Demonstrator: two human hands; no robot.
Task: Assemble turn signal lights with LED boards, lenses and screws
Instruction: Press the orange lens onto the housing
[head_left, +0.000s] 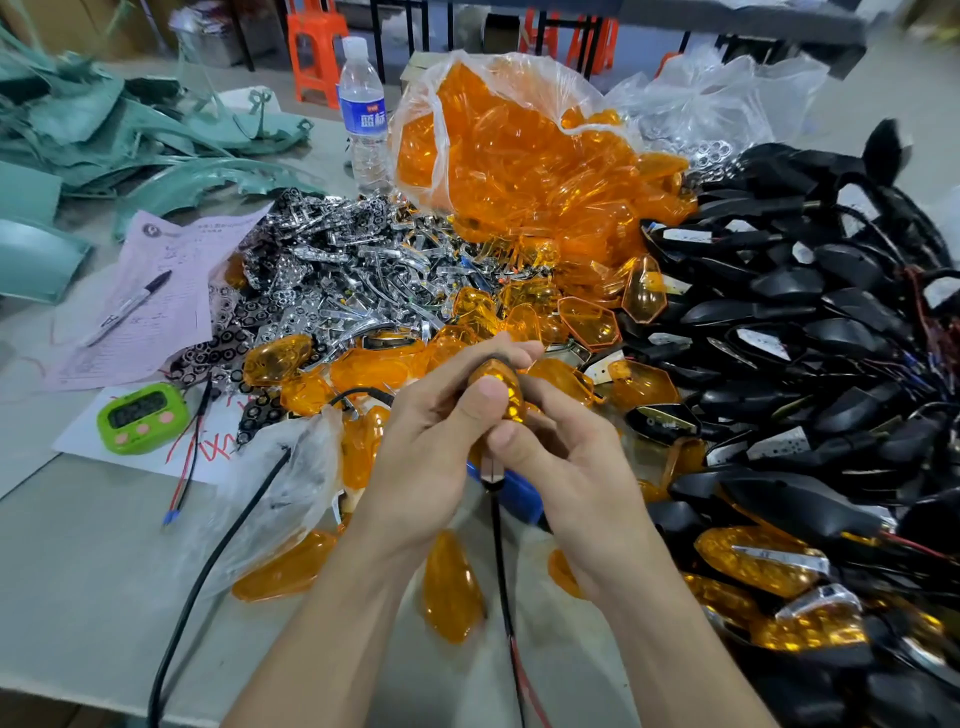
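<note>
- Lying at the far left of the bench (78, 571) are green plastic panels (78, 135); a pink paper sheet (171, 291) with a marker pen (130, 306) on it lies just beside them.
- A green timer (140, 418) sits near the sheet's lower edge.
- A heap of chrome reflectors (337, 270) lies further right, with a water bottle (363, 114) upright behind it.
- The left grip (431, 447) is curled round the turn signal light (498, 395), thumb pressed on its amber lens.
- That light is held off the bench between both grips, above loose amber lenses; its black lead (501, 545) hangs down toward the camera.
- The right grip (566, 452) pinches the light from the other side, thumb at its lower end, fingers wrapped behind its top.
- A clear bag of amber lenses (519, 156) lies open behind the grips.
- A pile of black housings (805, 338) fills the right side.
</note>
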